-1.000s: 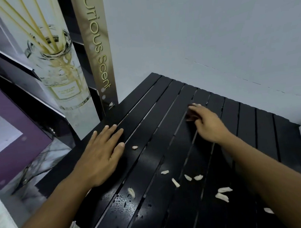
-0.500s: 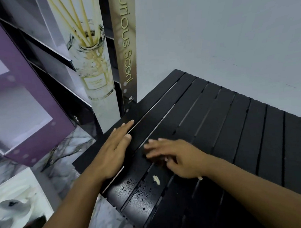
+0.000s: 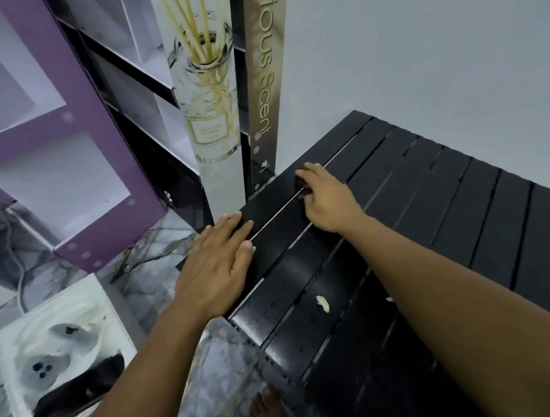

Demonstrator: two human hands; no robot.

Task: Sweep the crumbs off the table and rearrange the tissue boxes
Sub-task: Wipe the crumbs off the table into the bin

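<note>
at the bottom edge of the frame a bare foot (image 3: 264,406) is seen on the marbled floor (image 3: 158,293), just beside the near corner of the black slatted surface (image 3: 454,208). in the lower left a white box (image 3: 63,337) printed with pale shapes is laid on the floor; whether it is a tissue box cannot be told.

up onto the near slats now: a pale crumb (image 3: 322,303) is spotted in the lower centre, between the two forearms, and a second crumb (image 3: 389,299) is half hidden at the edge of the right forearm.

at mid frame the left hand (image 3: 219,266) is laid palm down over the left edge of the surface, fingers straight and close together, nothing held. a little further up and to the right, the right hand (image 3: 326,200) is set on the far left slats, fingers bent down with the tips on the surface; whether anything is caught beneath them cannot be told. the two hands are kept near, not touching.

beyond them, in the upper left, a purple box (image 3: 87,146) with pale panels is stood on the floor. at top centre a tall box (image 3: 208,117) printed with a reed diffuser bottle is stood by the far left corner of the surface, lettering ending in "scent" on its side. the upper right is filled by a pale wall (image 3: 417,47).
</note>
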